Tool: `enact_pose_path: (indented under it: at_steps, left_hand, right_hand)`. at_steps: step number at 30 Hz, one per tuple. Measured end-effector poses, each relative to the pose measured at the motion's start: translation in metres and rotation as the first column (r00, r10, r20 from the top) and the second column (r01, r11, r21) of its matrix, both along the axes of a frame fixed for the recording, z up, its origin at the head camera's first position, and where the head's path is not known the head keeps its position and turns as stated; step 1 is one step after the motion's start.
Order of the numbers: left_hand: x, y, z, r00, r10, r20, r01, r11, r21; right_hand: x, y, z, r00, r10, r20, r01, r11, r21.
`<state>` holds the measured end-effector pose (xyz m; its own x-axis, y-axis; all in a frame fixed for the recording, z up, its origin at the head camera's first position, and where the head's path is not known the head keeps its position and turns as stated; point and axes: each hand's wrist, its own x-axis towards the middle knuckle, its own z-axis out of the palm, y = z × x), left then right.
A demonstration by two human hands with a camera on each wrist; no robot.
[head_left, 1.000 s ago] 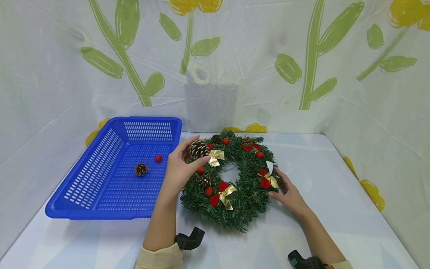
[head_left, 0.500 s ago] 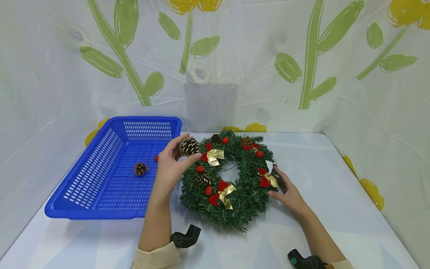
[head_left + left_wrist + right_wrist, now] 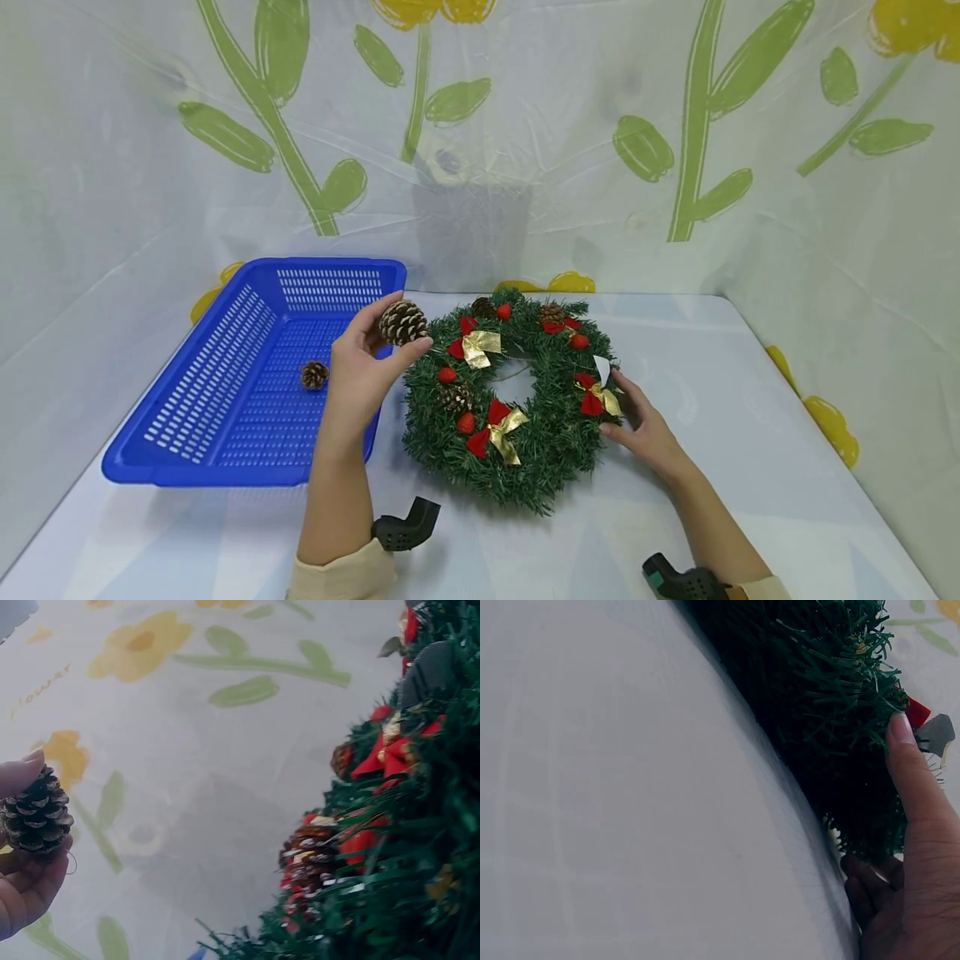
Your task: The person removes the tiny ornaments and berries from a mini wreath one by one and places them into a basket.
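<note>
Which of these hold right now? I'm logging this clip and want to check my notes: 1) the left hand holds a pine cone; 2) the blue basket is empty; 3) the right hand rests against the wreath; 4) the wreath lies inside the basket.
1) True: the left hand pinches a pine cone in its fingers.
2) False: the blue basket has a small pine cone lying in it.
3) True: the right hand touches the wreath at its right edge.
4) False: the wreath lies on the table, beside the basket.
</note>
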<state>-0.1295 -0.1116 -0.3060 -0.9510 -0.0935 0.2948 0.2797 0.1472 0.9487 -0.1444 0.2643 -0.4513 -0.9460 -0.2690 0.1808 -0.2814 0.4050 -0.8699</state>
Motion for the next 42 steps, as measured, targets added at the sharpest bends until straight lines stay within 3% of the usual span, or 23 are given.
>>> enact_pose_path:
  at_steps: [4,7,12,19,24,30,35,42]
  left_hand:
    - [0.004,-0.004,0.004,1.0,-0.015,-0.017,0.016,0.999,0.04]
    - [0.005,-0.009,0.007,1.0,-0.01,-0.008,0.011,1.0,0.022]
    - [0.008,-0.02,0.009,0.999,0.047,0.004,-0.047,0.999,-0.024]
    - [0.013,-0.032,0.009,0.993,0.117,0.02,-0.117,0.993,-0.015]
    - [0.013,-0.036,0.006,0.992,0.116,0.054,-0.112,0.991,-0.071]
    - [0.014,-0.038,0.001,0.983,0.164,0.084,-0.15,0.978,-0.146]
    - [0.016,-0.047,-0.007,0.986,0.152,0.073,-0.131,0.964,-0.233]
    - [0.02,-0.061,-0.014,0.987,0.125,0.097,-0.093,0.955,-0.282]
  right_hand:
    - [-0.001,-0.001,0.0,1.0,-0.006,-0.005,0.006,1.0,0.009]
    - [-0.004,-0.002,0.001,1.0,-0.009,-0.013,0.009,1.0,0.009]
    - [-0.007,-0.004,0.0,1.0,0.003,-0.004,-0.003,1.0,0.001]
    - [-0.006,-0.003,-0.001,1.0,-0.008,0.022,0.008,1.0,-0.005]
    - [-0.004,-0.002,-0.001,1.0,-0.006,0.018,0.006,1.0,-0.001]
    - [0.0,0.001,-0.002,1.0,-0.014,0.006,0.014,1.0,0.005]
    - [0.001,0.002,-0.001,1.0,-0.017,0.004,0.017,1.0,0.007]
    - [0.001,0.001,0.0,1.0,-0.01,-0.004,0.01,1.0,0.005]
